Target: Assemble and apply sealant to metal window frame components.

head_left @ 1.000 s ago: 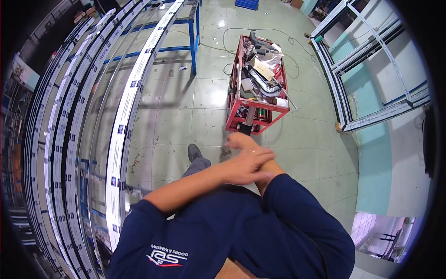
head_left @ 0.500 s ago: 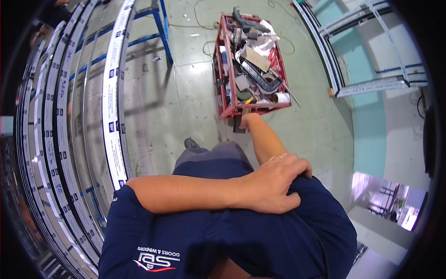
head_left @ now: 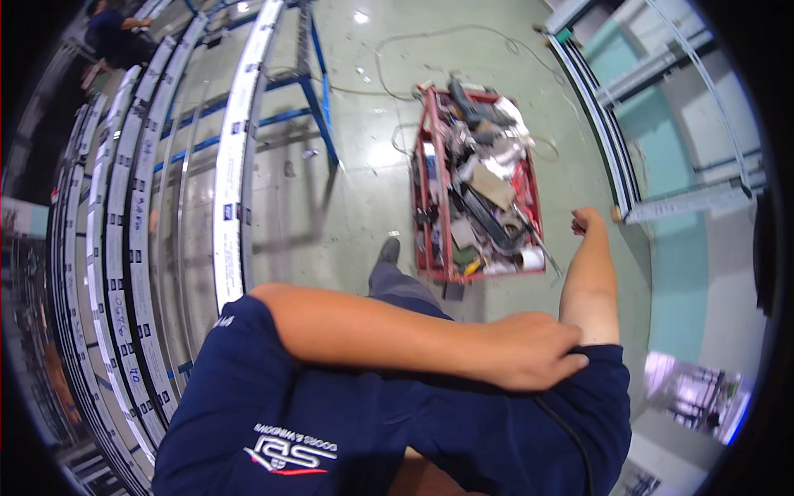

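My left forearm lies across my chest. At its end my left hand [head_left: 529,351] is closed on the edge of the dark blue right sleeve [head_left: 600,368], at my upper arm. My right arm stretches forward, and its hand [head_left: 585,221] is held in the air to the right of the red tool cart [head_left: 451,248], apart from it. The right hand's fingers look curled, with nothing visible in them. In the cart lie a power drill [head_left: 471,103], a dark clamp [head_left: 484,219], a tan block [head_left: 492,186], a white roll [head_left: 532,259] and other jumbled tools.
Long film-wrapped profiles [head_left: 236,165] stand along the left on a blue metal stand [head_left: 318,116]. White-and-black frames [head_left: 682,207] lean at the right. A hose [head_left: 430,37] lies on the floor beyond the cart. Another person [head_left: 116,37] is at the far left.
My right hand has left the near end of the cart and moved right. My left hand has shifted right to the sleeve edge. The view has shifted, and a foot shows farther forward.
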A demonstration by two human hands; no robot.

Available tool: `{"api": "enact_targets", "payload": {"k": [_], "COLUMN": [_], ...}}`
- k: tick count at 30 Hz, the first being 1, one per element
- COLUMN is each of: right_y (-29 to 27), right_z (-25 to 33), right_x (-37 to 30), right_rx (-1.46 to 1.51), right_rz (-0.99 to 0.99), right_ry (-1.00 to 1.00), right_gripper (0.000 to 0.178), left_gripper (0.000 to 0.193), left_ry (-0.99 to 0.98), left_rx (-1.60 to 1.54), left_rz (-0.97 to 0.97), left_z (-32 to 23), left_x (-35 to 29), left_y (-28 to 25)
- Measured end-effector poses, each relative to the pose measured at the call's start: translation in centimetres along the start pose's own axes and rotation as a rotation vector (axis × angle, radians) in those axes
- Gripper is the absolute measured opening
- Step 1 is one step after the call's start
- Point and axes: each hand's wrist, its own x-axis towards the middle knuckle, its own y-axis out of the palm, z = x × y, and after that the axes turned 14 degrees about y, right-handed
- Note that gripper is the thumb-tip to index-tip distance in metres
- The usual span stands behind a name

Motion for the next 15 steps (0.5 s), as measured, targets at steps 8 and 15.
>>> {"api": "enact_targets", "payload": {"k": [8,15], "right_y": [14.7,5.6], "right_z": [30.8,29.3], "right_x": [-16.6,0.4], "right_rx": [-0.297,-0.251], "right_rz": [-0.58,-0.615], "right_ry": [-0.673,-0.651], "right_gripper": [0.044,0.054], "left_gripper": [0.023,0.027], "left_ry": [0.114,0.275], "left_rx": [0.398,0.049], "left_rz": [0.257,-0.041], "left_z": [2.9,-1.0], "left_x": [14.9,8.1], "left_y": [-7.5,-11.9]}}
